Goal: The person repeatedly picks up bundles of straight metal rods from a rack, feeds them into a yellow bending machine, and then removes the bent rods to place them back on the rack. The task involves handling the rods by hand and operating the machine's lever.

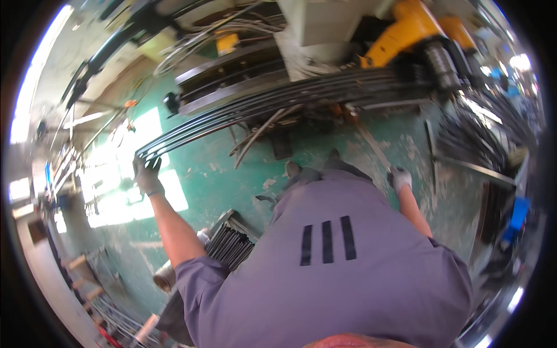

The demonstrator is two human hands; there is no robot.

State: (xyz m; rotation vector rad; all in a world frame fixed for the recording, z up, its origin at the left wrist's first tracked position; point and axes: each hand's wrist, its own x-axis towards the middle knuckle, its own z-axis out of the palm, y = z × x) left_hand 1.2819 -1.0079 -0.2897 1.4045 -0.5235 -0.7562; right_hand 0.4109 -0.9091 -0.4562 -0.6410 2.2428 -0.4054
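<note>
My left hand [148, 176], in a dark-palmed work glove, is at the near-left ends of a bundle of long dark metal rods [209, 119]. Its fingers curl round the rod ends. The rods run side by side to the right, in front of a machine bed [230, 74], and blur towards their far end. My right hand [399, 179], gloved in pale grey with dark fingers, hangs low by my right side over the green floor, away from the rods. Its fingers look partly curled, and whether anything is in them cannot be made out.
A yellow robot arm [400, 32] stands at the back right, by the rods. More rods lie on a rack [472, 135] at right. Bent bars [263, 135] jut out below the bundle. A bin of short dark rods [230, 245] sits beside my left elbow. The green floor [217, 174] is worn.
</note>
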